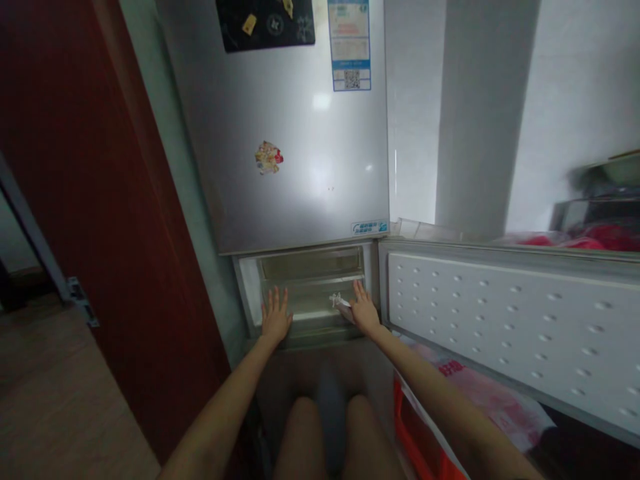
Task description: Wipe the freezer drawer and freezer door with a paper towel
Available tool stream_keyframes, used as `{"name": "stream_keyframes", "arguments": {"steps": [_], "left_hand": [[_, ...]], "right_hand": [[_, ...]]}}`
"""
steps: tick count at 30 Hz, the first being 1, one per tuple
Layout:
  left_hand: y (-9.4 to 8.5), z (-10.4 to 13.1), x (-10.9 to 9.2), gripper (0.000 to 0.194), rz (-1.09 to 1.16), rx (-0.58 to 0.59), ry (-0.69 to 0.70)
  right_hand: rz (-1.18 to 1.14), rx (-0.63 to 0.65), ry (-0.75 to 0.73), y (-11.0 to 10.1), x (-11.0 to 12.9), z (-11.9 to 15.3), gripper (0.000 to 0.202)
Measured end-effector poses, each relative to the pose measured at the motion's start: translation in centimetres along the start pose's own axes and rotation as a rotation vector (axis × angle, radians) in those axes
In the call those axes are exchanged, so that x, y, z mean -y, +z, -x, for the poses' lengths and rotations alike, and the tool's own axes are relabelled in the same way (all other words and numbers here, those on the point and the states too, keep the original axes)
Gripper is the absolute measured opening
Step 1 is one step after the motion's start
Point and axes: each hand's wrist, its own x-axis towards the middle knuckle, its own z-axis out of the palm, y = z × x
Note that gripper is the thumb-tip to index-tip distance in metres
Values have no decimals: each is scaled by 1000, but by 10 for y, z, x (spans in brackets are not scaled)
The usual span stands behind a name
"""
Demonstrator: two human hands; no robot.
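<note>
Left hand (276,319) and right hand (365,312) at an open lower fridge compartment (250,287).
The left hand spreads its fingers near the left edge; the right is near the right edge, a small pale item with white strings (337,299) by its thumb, grip unclear. A dimpled door (493,320) stands open rightward; the closed upper door (320,193) bears a blue-and-white sticker (369,227) at its lower right corner.

Red-brn door (100,173) L, tan flr (60,393), pale wall (415,120) R

The scene was dimly lit; glare was reflected by the upper refrigerator door (310,127); the right edge was blurred.
</note>
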Motion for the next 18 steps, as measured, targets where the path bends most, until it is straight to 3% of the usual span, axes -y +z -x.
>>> {"name": "stream_keyframes", "arguments": {"steps": [8,18], "left_hand": [[12,-20,9,71,-9,73,-5],[9,-44,-15,85,14,218,-151]], "right_hand": [[33,132,42,0,0,-23,35],[9,233,92,1,-2,-49,40]]}}
